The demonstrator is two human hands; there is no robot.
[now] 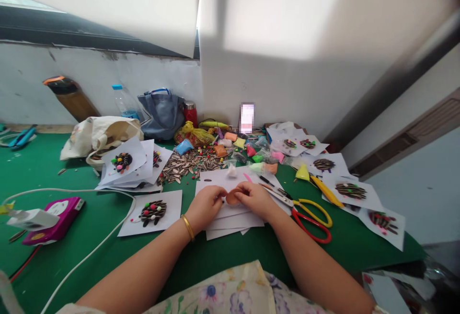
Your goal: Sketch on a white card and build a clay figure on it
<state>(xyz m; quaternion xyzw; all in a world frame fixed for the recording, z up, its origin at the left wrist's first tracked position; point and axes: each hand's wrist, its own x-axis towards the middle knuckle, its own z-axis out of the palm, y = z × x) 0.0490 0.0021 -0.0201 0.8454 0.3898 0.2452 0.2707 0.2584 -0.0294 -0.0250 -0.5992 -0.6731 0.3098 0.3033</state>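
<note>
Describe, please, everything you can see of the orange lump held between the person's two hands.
The orange lump looks like soft modelling clay, a small rounded piece of dull orange. It is pinched between the fingertips of the left hand and right hand, just above a stack of white paper sheets on the green table. Fingers hide part of it.

Bright daylight from above; wide-angle edges bend; corners blurred.

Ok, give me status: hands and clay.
Left hand and right hand both pinching orange clay piece. Over white paper stack. Scissors beside right wrist, not touching.
</note>
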